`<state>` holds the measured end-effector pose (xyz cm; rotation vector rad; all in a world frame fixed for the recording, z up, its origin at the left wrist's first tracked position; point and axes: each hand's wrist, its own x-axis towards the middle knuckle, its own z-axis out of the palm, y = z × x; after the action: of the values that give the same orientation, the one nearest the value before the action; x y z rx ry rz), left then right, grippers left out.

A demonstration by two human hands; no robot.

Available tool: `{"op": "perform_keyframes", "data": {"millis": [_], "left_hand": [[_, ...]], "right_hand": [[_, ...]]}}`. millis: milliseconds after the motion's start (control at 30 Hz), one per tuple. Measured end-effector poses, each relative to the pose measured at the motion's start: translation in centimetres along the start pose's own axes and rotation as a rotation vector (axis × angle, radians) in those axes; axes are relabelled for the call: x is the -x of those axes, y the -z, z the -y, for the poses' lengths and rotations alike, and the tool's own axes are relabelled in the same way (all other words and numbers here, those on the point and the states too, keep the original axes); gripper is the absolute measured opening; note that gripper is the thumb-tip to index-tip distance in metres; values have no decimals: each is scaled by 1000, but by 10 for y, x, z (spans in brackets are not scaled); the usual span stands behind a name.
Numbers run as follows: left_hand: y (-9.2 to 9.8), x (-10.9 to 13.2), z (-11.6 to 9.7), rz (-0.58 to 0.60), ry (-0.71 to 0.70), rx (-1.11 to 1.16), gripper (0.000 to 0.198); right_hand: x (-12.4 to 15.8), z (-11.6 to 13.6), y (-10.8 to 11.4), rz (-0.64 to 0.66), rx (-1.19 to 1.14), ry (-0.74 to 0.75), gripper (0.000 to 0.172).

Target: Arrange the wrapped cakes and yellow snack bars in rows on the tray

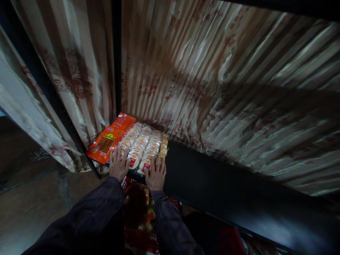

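Observation:
Rows of small clear-wrapped packets [136,148] with red and yellow labels lie on a black shelf [202,177]. My left hand [118,164] rests with fingers stretched over the front of the leftmost row, beside an orange printed bag [108,141]. At the right side, my right hand [156,175] lies with its fingers spread on the front of the rows, near a line of yellowish packets [164,145]. Neither hand is wrapped round a packet. The packets under my fingers are partly hidden.
Below the shelf edge stands a red basket [140,237] with packaged goods in it. Pleated printed curtains [186,71] hang behind and to the left of the shelf. A dark metal post [117,53] rises at the back corner. Concrete floor [34,205] shows at lower left.

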<state>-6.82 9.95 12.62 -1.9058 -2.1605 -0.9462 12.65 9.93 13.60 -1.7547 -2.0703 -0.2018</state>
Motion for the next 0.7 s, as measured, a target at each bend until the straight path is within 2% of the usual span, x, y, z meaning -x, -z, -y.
{"op": "perform_keyframes", "data": {"millis": [233, 467, 533, 600, 700], "left_hand": [[-2, 1, 1, -42, -31, 5, 52], [5, 0, -3, -121, -59, 3, 51], [9, 2, -5, -169, -94, 26, 50], [12, 10, -8, -206, -193, 79, 47], [14, 40, -19, -146, -429, 228, 39]], "right_hand": [[1, 1, 2, 19, -19, -6, 57], [11, -2, 11, -69, -101, -15, 55], [23, -3, 16, -111, -148, 27, 54], [44, -4, 20, -136, -215, 104, 53], [93, -9, 19, -87, -346, 264, 53]]}}
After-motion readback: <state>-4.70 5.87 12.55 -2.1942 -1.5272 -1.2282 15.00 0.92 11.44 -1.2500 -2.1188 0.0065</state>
